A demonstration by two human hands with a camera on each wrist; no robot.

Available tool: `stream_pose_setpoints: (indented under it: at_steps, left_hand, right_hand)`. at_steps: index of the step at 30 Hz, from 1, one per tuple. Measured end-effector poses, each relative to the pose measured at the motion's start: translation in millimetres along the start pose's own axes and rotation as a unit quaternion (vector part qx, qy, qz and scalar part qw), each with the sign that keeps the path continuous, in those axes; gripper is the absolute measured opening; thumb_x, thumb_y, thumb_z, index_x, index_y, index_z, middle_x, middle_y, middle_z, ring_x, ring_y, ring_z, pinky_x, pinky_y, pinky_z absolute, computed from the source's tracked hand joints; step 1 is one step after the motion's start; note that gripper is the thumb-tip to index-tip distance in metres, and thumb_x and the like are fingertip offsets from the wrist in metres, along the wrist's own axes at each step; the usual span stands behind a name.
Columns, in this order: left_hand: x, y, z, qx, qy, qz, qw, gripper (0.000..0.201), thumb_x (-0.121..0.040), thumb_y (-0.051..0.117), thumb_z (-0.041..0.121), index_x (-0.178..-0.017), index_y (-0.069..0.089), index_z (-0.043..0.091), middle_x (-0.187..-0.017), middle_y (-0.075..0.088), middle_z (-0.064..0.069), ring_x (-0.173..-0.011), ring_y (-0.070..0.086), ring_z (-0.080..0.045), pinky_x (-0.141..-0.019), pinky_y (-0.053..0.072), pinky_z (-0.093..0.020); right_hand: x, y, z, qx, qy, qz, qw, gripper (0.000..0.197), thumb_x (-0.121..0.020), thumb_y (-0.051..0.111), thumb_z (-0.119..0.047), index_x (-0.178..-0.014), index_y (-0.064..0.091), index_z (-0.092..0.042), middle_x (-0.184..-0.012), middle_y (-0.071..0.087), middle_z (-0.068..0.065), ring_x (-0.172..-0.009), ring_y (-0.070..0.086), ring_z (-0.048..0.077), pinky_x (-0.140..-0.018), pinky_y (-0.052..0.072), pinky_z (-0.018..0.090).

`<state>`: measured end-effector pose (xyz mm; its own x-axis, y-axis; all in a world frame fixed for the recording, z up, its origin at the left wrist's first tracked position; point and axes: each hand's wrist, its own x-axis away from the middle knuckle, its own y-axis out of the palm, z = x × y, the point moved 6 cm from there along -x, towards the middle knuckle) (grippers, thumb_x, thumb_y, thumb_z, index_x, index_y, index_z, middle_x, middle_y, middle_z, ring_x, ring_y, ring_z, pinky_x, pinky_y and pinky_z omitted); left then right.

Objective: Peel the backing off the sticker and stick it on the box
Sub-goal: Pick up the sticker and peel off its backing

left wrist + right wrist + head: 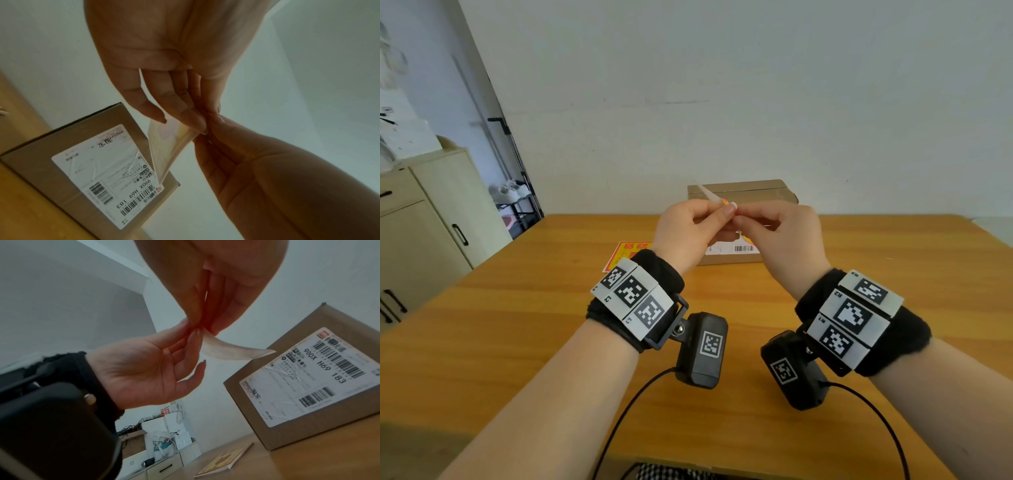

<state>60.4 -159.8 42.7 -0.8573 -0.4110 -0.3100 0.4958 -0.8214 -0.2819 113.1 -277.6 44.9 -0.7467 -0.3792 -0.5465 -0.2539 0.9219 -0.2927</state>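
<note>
Both hands are raised above the table, fingertips meeting. My left hand (717, 214) pinches one corner of a small pale sticker sheet (710, 194) between thumb and fingers. My right hand (744, 216) pinches at that same corner. In the left wrist view the sticker sheet (170, 146) hangs down from the left hand (183, 113), slightly curved. In the right wrist view the sticker sheet (232, 352) curls away from the right hand (205, 321). I cannot tell whether sticker and backing have separated. The brown cardboard box (743, 190) stands behind the hands, shipping label (102, 170) facing me.
A stack of red and yellow sticker sheets (625, 253) lies flat on the wooden table (517, 325), left of the box. A beige cabinet (424, 222) stands to the left, past the table edge. A plain wall rises behind the box. Camera cables trail over the near edge.
</note>
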Motion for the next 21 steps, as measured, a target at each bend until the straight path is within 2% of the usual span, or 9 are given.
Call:
stream_pose_setpoints:
  at_steps: [3,5,8,11,17,19,21]
  left_hand:
    - [-1.0,-0.5,3.3,0.008,0.012,0.002,1.000,0.020,-0.092,0.056,0.023,-0.089,0.071,0.009,-0.076,0.070,0.004,-0.055,0.067,0.007,-0.057,0.051,-0.006]
    - [-1.0,-0.1,5.2,0.010,0.019,-0.005,1.000,0.021,-0.092,0.056,0.019,-0.097,0.070,0.004,-0.077,0.069,0.004,-0.056,0.067,0.008,-0.056,0.049,-0.003]
    - [-0.4,0.6,6.4,0.020,0.026,-0.022,0.999,0.020,-0.092,0.055,0.013,-0.102,0.069,0.002,-0.078,0.069,0.005,-0.057,0.067,0.007,-0.061,0.053,-0.005]
    - [0.3,0.9,7.4,0.016,0.036,-0.027,0.999,0.020,-0.092,0.056,0.009,-0.103,0.068,-0.001,-0.078,0.068,0.004,-0.058,0.067,0.007,-0.064,0.054,-0.006]
    - [3.3,-0.4,13.5,0.001,0.059,-0.026,0.998,0.015,-0.090,0.057,0.007,-0.098,0.069,0.001,-0.077,0.068,0.005,-0.061,0.068,0.007,-0.071,0.056,-0.011]
    - [5.1,0.4,15.5,-0.002,0.065,-0.030,0.997,0.013,-0.090,0.056,0.005,-0.097,0.068,0.004,-0.077,0.068,0.005,-0.060,0.067,0.007,-0.070,0.056,-0.010]
    - [5.8,1.0,16.5,0.001,0.066,-0.030,0.997,0.014,-0.091,0.056,0.004,-0.099,0.068,0.001,-0.077,0.067,0.004,-0.059,0.067,0.008,-0.069,0.056,-0.009]
  right_hand:
    - [-0.9,-2.9,-0.7,-0.012,-0.006,0.004,1.000,0.017,-0.085,0.062,-0.015,-0.096,0.076,-0.018,-0.075,0.065,-0.020,-0.074,0.062,-0.004,-0.069,0.046,0.002]
    - [-0.8,-4.8,-1.5,-0.019,-0.006,0.004,1.000,0.017,-0.085,0.062,-0.015,-0.096,0.075,-0.017,-0.075,0.066,-0.018,-0.075,0.063,-0.002,-0.071,0.048,0.005]
    - [-1.0,-7.2,-2.6,-0.027,-0.002,0.002,1.000,0.018,-0.086,0.061,-0.013,-0.098,0.075,-0.015,-0.078,0.067,-0.014,-0.079,0.066,0.005,-0.078,0.054,0.019]
    - [-0.7,-7.8,-4.0,-0.028,-0.004,-0.003,1.000,0.019,-0.087,0.060,-0.011,-0.099,0.074,-0.014,-0.079,0.067,-0.016,-0.083,0.068,0.009,-0.082,0.056,0.027]
    - [0.9,-9.0,-5.8,-0.047,-0.003,-0.011,0.999,0.020,-0.088,0.058,-0.007,-0.096,0.074,-0.014,-0.080,0.069,-0.013,-0.086,0.070,0.013,-0.084,0.057,0.033]
    - [1.5,-9.9,-6.1,-0.050,-0.002,-0.012,0.999,0.019,-0.088,0.058,-0.008,-0.097,0.074,-0.013,-0.080,0.069,-0.011,-0.086,0.071,0.014,-0.084,0.057,0.032]
    - [1.8,-10.4,-5.8,-0.051,0.000,-0.013,0.999,0.019,-0.088,0.058,-0.008,-0.097,0.074,-0.013,-0.081,0.070,-0.008,-0.086,0.071,0.014,-0.084,0.057,0.032]
